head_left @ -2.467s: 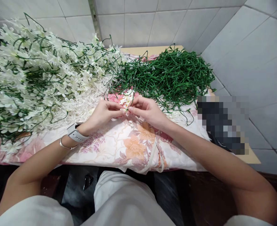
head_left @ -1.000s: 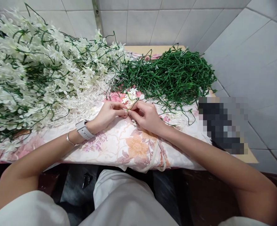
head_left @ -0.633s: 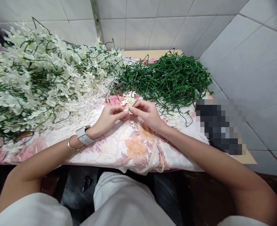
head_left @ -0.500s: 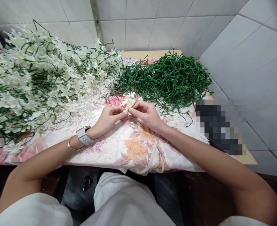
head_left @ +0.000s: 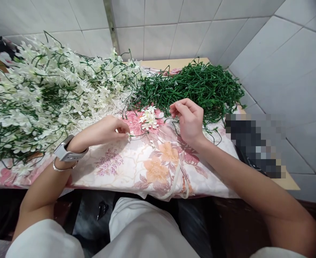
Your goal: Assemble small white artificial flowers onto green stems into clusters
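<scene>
My left hand (head_left: 108, 130) is low over the floral cloth, its thumb and fingers pinched at the end of a thin green artificial flower stem (head_left: 140, 135). Just beyond that stem, a small cluster of white artificial flowers (head_left: 149, 119) lies on a pink printed bloom. My right hand (head_left: 188, 120) is raised in front of the heap of green stems (head_left: 198, 86). Its fingers are curled towards the thumb, and whatever they may hold is too small to make out. To the left of my hands spreads a big pile of white artificial flowers (head_left: 74, 86).
The floral cloth (head_left: 158, 170) covers the table, with a loose cloth tie (head_left: 176, 181) near its front edge. A dark, pixelated object (head_left: 251, 147) sits at the right end. Tiled walls (head_left: 160, 39) close off the back and right.
My hands have come apart from the white flower cluster: the left drew back to the left, the right went right and up towards the green stems. The cluster now lies on the cloth.
</scene>
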### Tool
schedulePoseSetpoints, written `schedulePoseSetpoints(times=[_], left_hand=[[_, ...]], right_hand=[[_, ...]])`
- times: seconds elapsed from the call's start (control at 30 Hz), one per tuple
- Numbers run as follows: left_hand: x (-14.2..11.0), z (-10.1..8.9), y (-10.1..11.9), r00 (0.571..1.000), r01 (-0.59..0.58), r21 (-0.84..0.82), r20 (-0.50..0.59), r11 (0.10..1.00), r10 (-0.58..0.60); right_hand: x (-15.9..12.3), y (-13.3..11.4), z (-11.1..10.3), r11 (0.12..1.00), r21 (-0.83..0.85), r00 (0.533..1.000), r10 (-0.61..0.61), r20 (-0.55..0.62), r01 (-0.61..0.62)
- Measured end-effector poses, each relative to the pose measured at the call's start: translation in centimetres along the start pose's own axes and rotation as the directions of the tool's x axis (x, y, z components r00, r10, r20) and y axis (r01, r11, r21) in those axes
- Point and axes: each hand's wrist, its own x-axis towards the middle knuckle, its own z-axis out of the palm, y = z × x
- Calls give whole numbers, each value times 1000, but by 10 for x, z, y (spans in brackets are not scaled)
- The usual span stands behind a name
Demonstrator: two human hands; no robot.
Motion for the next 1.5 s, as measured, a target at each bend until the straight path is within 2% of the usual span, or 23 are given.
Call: schedulePoseSetpoints(times=[0.1,0.17,0.27,0.37,0.43,0.5,0.6,0.7,0.8,0.87,0.9,0.97,1.03,1.07,1.17,1.23,1.33,1.5], left_hand=[[-3,-6,-5,992,6,47,124,999,-12],[-5,-11,-8,985,27,51,170,998,-35],[-8,-15,-10,986,53,61,156,997,-62],[-6,-13,-8,995,37,88,88,995,-45],[-4,-9,-7,999,4,103,41,995,-8],[-2,-5,-6,999,-25,121,41,992,20],[-1,-2,-6,994,-29,139,106,990,15],[-2,-3,-5,983,-27,139,184,990,1],[-3,-6,-2,978,-11,137,209,990,-18],[-3,-6,-1,994,23,145,99,989,-38],[-2,-6,-1,999,42,153,4,987,-43],[1,-1,-1,980,58,159,-198,986,-26],[4,6,1,945,13,111,-326,994,24],[5,11,3,938,-28,65,-344,998,49],[7,28,11,958,-149,-107,-262,983,117],[8,38,16,968,-184,-202,-209,962,141],[8,47,19,973,-175,-361,-204,916,106],[10,47,20,986,-97,-602,-166,793,-5]], right_hand=[[-3,-1,2,1000,29,1000,-2,23,1],[-4,-1,3,999,48,999,-3,42,1],[-5,-2,4,999,34,998,10,56,-12],[-4,-4,3,1000,-11,997,12,77,-11],[-4,-8,2,998,-58,990,13,141,-5],[-4,-14,1,992,-128,968,30,247,2],[-5,-25,0,955,-292,887,93,453,49],[-8,-34,1,871,-457,741,185,645,180],[-11,-38,4,781,-522,618,230,751,343],[-13,-38,4,743,-535,566,257,783,403],[-14,-37,5,735,-537,548,270,792,413],[-14,-35,4,741,-535,529,287,799,406],[-14,-33,3,791,-507,543,274,794,342],[-14,-32,3,829,-480,565,258,784,288],[-16,-31,5,939,-340,662,223,715,51],[-19,-30,7,966,-235,708,242,663,-109],[-22,-28,9,958,-108,734,274,621,-266],[-22,-28,8,943,-3,736,260,625,-331]])
